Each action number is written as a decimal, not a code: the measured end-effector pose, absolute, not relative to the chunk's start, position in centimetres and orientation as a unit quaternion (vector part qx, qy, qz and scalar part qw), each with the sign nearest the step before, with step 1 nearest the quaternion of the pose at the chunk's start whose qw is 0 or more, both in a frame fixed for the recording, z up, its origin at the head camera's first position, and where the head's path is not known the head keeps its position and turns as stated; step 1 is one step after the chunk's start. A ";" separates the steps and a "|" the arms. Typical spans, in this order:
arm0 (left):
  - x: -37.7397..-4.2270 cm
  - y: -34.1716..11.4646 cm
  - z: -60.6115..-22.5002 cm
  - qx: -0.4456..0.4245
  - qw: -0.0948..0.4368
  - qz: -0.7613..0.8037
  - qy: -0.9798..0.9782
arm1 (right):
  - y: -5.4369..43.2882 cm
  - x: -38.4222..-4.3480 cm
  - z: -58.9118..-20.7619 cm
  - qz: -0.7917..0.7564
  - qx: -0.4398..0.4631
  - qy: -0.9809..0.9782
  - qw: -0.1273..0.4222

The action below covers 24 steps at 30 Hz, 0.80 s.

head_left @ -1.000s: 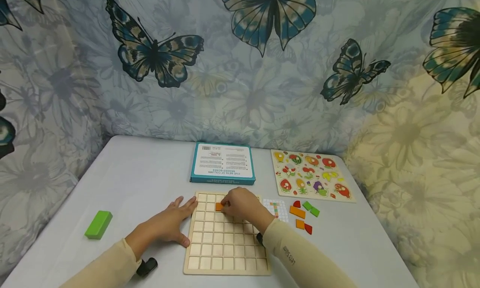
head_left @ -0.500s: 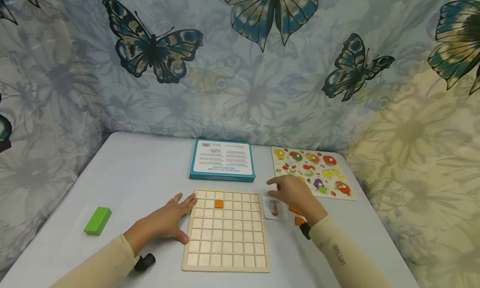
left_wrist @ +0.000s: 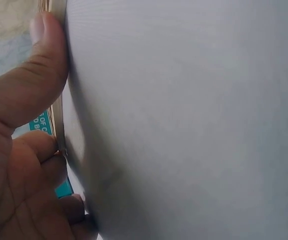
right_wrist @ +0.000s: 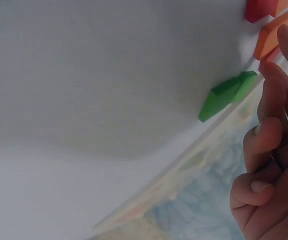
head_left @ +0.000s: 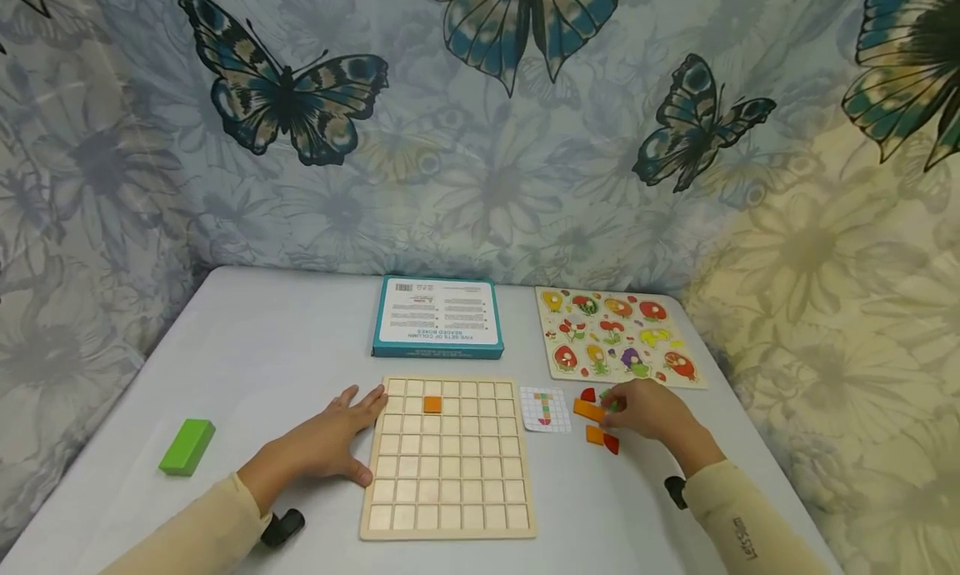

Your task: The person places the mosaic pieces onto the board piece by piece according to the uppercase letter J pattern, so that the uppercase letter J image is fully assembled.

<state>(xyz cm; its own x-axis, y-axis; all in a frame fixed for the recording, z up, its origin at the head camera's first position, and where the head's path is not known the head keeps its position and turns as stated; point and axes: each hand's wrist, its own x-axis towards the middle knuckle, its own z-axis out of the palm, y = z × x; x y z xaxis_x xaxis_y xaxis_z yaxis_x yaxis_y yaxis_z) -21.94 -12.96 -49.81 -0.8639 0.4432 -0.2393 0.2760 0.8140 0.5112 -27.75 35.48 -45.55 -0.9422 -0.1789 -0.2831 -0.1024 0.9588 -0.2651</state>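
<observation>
A wooden grid board (head_left: pixel 450 535) lies flat on the table, with one orange square tile (head_left: pixel 432 404) in an upper cell. My left hand (head_left: pixel 322 442) rests spread along the board's left edge; in the left wrist view its thumb (left_wrist: pixel 48 60) lies against that edge. At the loose pieces is my right hand (head_left: pixel 652 412), thumb and index finger apart around the right end of an orange rectangular tile (head_left: pixel 587 409). That tile lies flat; the right wrist view shows it (right_wrist: pixel 271 37) beside the fingertips. Green tiles (right_wrist: pixel 226 97) are partly hidden by the hand in the head view.
A pattern card (head_left: pixel 545 410) lies right of the board. Red quarter-round pieces (head_left: pixel 611 444) and another orange tile (head_left: pixel 595 434) lie nearby. Behind are a teal-edged box (head_left: pixel 438 317) and a fruit puzzle board (head_left: pixel 618 337). A green block (head_left: pixel 187 447) lies far left.
My right hand has let go of the orange square on the board and moved right, over the card, to the loose pieces. My left hand has stayed at the board's edge.
</observation>
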 end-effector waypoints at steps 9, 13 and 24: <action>-21.8 -13.0 -49.5 0.189 0.176 0.244 0.935 | 35.7 -27.4 -46.5 -0.137 -0.059 0.977 0.151; -21.9 -13.1 -49.5 0.190 0.177 0.240 0.936 | 36.0 -27.3 -46.6 -0.135 -0.061 0.979 0.139; -22.0 -13.1 -49.8 0.191 0.173 0.246 0.934 | 29.3 -27.6 -45.6 -0.157 -0.113 0.974 0.114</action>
